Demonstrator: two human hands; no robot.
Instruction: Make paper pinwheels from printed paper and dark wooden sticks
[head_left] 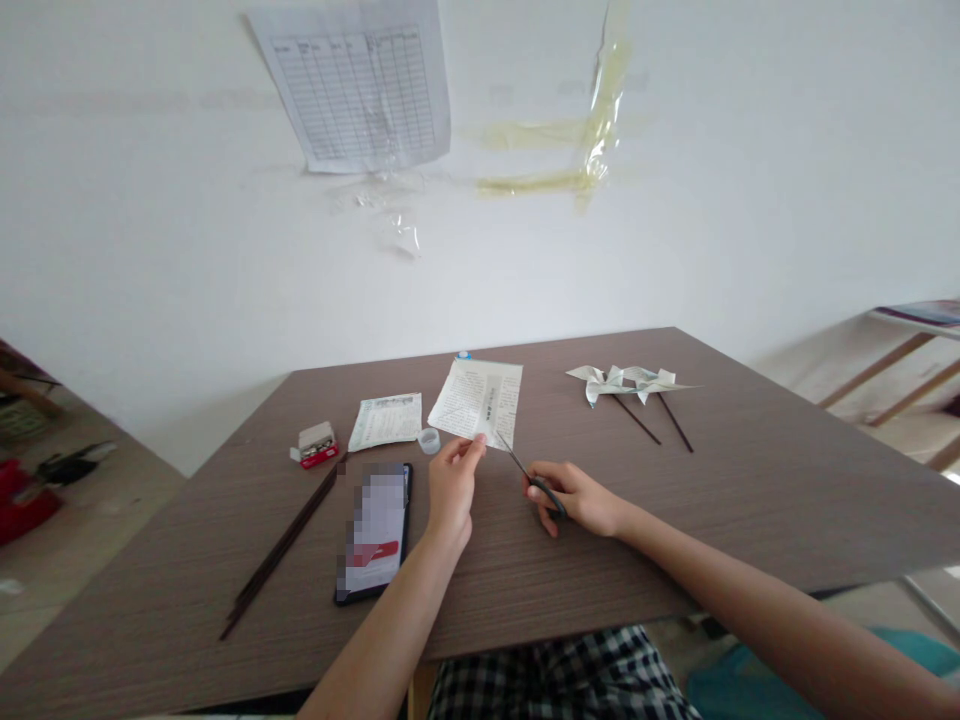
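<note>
My left hand (pixel 453 488) pinches the lower edge of a square sheet of printed paper (pixel 469 400), held up over the table. Around the dark handles of a pair of scissors (pixel 517 462) my right hand (pixel 574 497) is closed. The blade tips meet the paper's lower right corner; whether they are cutting into it I cannot tell. Just beyond the left hand stands a small roll of clear tape (pixel 429 441). Farther left lie more printed paper sheets (pixel 386 422).
Two paper pinwheels (pixel 634 385) on dark sticks lie at the right. To the left are a phone (pixel 376 535), several dark sticks (pixel 285 545) and a small red-and-white box (pixel 316 445). A blue-capped item (pixel 464 355) sits behind the paper, near the wall.
</note>
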